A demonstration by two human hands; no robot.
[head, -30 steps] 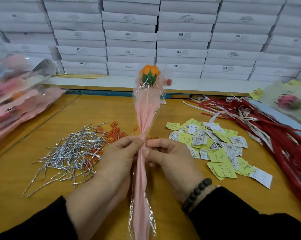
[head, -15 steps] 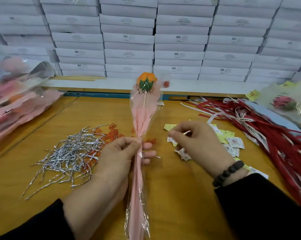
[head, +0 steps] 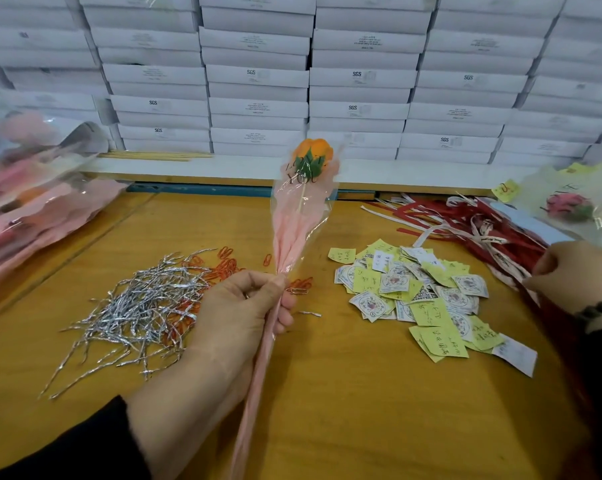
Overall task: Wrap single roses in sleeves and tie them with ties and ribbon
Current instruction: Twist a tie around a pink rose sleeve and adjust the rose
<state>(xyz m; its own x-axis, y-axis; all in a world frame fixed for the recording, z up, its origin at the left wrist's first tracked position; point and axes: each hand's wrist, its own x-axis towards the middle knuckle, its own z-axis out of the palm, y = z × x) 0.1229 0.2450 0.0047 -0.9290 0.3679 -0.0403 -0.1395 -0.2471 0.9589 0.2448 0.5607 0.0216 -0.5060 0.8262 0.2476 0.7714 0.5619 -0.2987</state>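
Note:
An orange rose stands in a clear and pink sleeve, held upright over the wooden table. My left hand grips the gathered sleeve at its narrow neck. My right hand is far to the right, its fingers curled onto the red and white ribbons heaped there; whether it pinches one I cannot tell. A heap of silver twist ties lies left of my left hand, with one loose tie just right of it.
Orange paper clips lie beside the ties. Yellow and white paper tags spread between my hands. Wrapped roses pile up at the left, another wrapped pink rose at the far right. Stacked white boxes wall the back.
My right hand left the sleeve's neck, passed over the paper tags and now reaches the ribbons at the right. My left hand keeps hold of the sleeve.

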